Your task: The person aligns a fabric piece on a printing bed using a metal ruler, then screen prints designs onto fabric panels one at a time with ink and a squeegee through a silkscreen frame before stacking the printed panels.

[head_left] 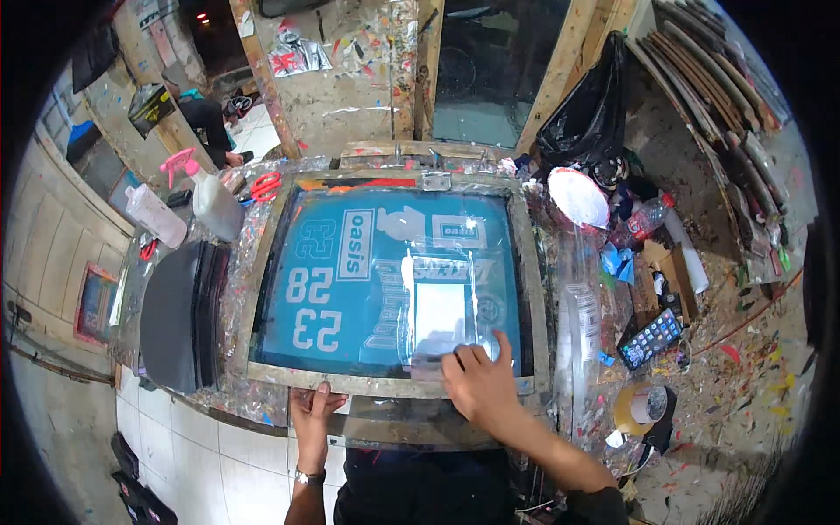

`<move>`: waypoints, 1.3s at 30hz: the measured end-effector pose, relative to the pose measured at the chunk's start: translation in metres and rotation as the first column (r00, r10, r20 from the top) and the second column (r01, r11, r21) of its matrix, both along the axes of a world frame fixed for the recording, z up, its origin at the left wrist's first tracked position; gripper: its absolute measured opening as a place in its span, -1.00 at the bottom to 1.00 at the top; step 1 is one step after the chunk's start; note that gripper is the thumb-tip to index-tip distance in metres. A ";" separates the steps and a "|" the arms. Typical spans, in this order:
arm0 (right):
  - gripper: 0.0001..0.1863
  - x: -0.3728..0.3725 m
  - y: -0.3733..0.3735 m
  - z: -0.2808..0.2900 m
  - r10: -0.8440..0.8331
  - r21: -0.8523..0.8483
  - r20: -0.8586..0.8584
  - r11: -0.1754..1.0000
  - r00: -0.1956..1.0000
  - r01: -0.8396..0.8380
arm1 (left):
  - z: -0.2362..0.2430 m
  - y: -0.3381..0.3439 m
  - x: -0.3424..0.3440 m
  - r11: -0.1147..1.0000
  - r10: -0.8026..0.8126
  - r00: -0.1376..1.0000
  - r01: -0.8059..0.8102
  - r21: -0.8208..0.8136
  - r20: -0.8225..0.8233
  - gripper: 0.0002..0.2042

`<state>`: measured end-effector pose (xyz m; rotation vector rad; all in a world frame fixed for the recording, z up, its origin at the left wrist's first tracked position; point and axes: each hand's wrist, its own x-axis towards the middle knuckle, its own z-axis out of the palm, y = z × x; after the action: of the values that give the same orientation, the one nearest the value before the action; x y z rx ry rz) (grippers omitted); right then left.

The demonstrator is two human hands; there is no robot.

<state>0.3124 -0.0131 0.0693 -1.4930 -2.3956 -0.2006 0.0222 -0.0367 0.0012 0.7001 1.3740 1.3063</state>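
A screen-printing screen (350,289) with blue-green mesh and pale lettering, numerals and shapes lies flat in its wooden frame (350,381) on the table before me. My left hand (313,416) grips the near rail left of the middle, thumb on top and fingers curled at the edge. Over the near right part of the mesh, my right hand (481,381) bends its fingers down, one finger stretched apart. Beneath its left side shows a pale translucent piece (427,368), apparently held at the fingertips; its kind is unclear. Bright glare covers the mesh just beyond.
Left of the screen stand a spray bottle (215,206), another bottle (156,215), red scissors (264,186) and dark stacked boards (179,315). To the right are a white-coated tub (577,199), a phone (649,339) and a tape roll (647,405). Another person (210,122) sits far left.
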 end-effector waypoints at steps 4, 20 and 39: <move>-0.69 0.009 0.051 0.031 0.036 -0.441 -0.092 0.894 0.995 -0.073 | -0.006 -0.002 -0.011 0.998 0.059 0.998 -0.059 -0.027 -0.019 -0.61; -0.68 0.020 0.193 0.012 0.039 -0.142 0.015 0.989 0.999 -0.036 | -0.011 -0.005 -0.008 0.999 0.048 0.999 -0.048 -0.025 0.006 -0.53; -0.53 -0.025 -0.007 0.051 -0.101 0.275 -0.143 0.952 0.985 0.137 | 0.031 -0.005 -0.004 0.961 0.097 0.995 -0.092 0.260 -0.007 -0.74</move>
<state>0.2873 -0.0197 0.1205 -1.4675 -2.0762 -0.4427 0.0185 -0.0412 0.0323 0.8336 1.2771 1.5782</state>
